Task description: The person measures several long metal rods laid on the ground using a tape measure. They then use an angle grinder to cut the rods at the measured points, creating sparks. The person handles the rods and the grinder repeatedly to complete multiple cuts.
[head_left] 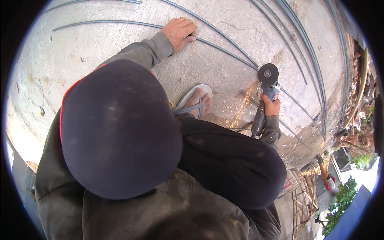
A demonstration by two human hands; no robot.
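My left hand (179, 35) presses down on the concrete, its fingers and thumb closed around a thin steel rod (224, 51). The rod runs left to right, and its right end meets the cutting disc (265, 76) of an angle grinder (259, 121). My right hand (271, 106) grips the grinder by its body, behind the head. Orange sparks (244, 106) spray from the disc toward me. A second steel rod (212, 27) slants down to nearly the same spot at the disc. The exact contact point is hidden by the disc.
Several long steel rods (308, 44) curve along the right side, and others lie at the upper left. My sandalled foot (195, 104) is near the sparks. My dark-trousered knees (236, 160) fill the lower middle. Wooden debris (354, 104) and plants (342, 200) edge the right.
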